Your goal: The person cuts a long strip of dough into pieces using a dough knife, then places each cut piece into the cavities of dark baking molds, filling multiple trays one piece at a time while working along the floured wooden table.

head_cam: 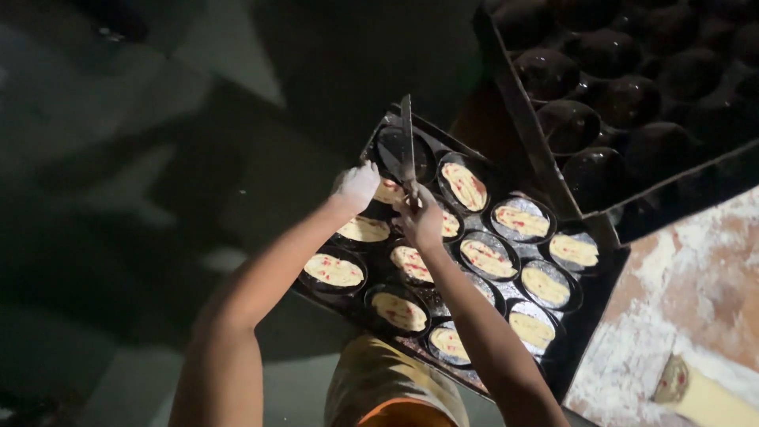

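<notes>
Right hand (pixel 421 221) closed round handle of long knife (pixel 408 146), blade pointing away over empty oval tin (pixel 403 154); left hand (pixel 357 186), floured, curled over dough piece (pixel 387 192) above baking tray (pixel 443 261) of filled tins; how tightly it grips, cannot tell; risk: blade close to left fingers, nick likely if dough slips; tray's near edge cut off by arms; dim light hides stacked dark moulds (pixel 624 95) detail.

Dim light; dark floor (pixel 118 198); flour-dusted reddish worktop (pixel 688 292) at right.
</notes>
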